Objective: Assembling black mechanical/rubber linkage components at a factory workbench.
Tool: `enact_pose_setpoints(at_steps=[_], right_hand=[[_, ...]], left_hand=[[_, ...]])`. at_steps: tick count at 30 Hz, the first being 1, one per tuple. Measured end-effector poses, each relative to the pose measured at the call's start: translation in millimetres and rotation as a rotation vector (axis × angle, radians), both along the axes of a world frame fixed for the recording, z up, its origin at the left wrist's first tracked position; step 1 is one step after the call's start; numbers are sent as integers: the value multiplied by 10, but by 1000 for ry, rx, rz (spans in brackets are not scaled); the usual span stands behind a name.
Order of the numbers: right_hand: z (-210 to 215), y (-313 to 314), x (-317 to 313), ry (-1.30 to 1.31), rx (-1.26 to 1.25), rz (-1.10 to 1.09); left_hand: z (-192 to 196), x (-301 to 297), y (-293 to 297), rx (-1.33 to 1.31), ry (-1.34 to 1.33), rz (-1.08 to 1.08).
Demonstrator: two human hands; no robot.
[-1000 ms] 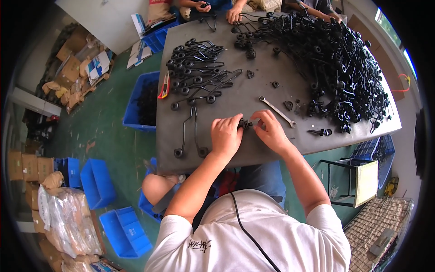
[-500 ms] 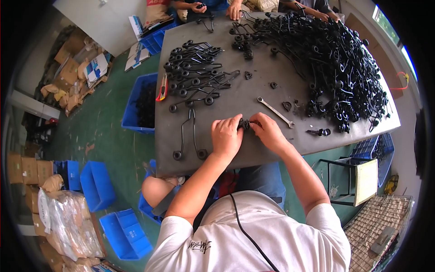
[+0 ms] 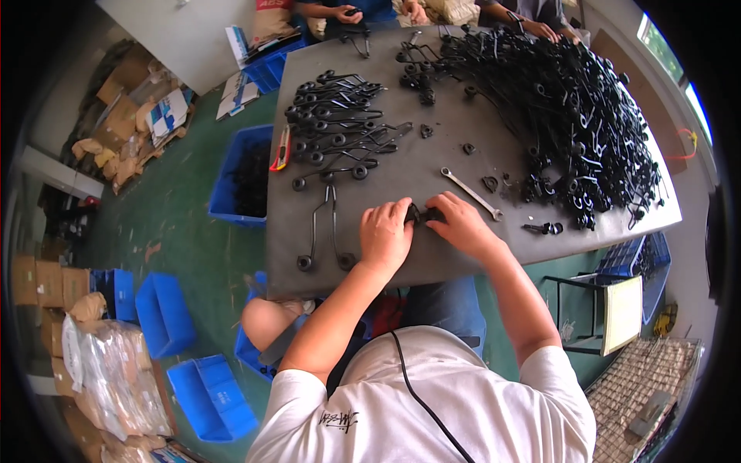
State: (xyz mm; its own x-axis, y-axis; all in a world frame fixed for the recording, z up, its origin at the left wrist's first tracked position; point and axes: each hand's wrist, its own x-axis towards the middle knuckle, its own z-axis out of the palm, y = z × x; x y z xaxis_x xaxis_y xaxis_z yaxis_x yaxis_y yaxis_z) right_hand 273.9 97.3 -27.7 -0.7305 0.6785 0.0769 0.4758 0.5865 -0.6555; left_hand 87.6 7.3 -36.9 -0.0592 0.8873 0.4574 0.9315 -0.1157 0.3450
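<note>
Head view: where is the black part (image 3: 413, 214)?
Over the near edge of the desk (image 3: 409, 166), at the left hand (image 3: 386, 231), held at its fingertips on the hand's right side.

And the right hand (image 3: 463, 224)?
Closed too. Its fingertips grip a dark piece (image 3: 434, 216), just to the right of the part.

So which relation matters?
That one: the piece lies right of the part, the two facing each other roughly along a left-right line. Neither hand is clearly nearer; each has its own end. Fingers cover much of both, so I can't be sure of the long axes, nor whether the two touch.

What's around them?
The wrench (image 3: 471, 193) lies just beyond the right hand, slanting from far left to near right. Bent rods (image 3: 313, 224) lie left of the left hand.

Anything changed since half a second ago?
The right fingertips were close against the part then; now they sit a little farther right, with the dark piece showing plainly. The left hand has hardly shifted.
</note>
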Motion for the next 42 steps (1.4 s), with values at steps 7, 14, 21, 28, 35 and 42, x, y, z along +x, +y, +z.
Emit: enact_pose_setpoints(at_steps=[7,14,21,28,35,42], right_hand=[[97,-229,-108,136,212,-160],[49,-333,-389,116,3,-160],[12,-221,-440,124,-116,-217],[260,-295,-447,262,-136,-262],[418,-486,-767,162,-87,-139],[383,-562,-805,131,-39,-139]], left_hand=[[291,-182,-270,135,-74,31],[127,-976,-702,24,-17,440],[-8,-1033,-878,-221,-331,390],[-201,-502,-836,-230,-667,122],[-177,-271,-775,-85,-923,106],[71,-783,-649,-322,-909,1]])
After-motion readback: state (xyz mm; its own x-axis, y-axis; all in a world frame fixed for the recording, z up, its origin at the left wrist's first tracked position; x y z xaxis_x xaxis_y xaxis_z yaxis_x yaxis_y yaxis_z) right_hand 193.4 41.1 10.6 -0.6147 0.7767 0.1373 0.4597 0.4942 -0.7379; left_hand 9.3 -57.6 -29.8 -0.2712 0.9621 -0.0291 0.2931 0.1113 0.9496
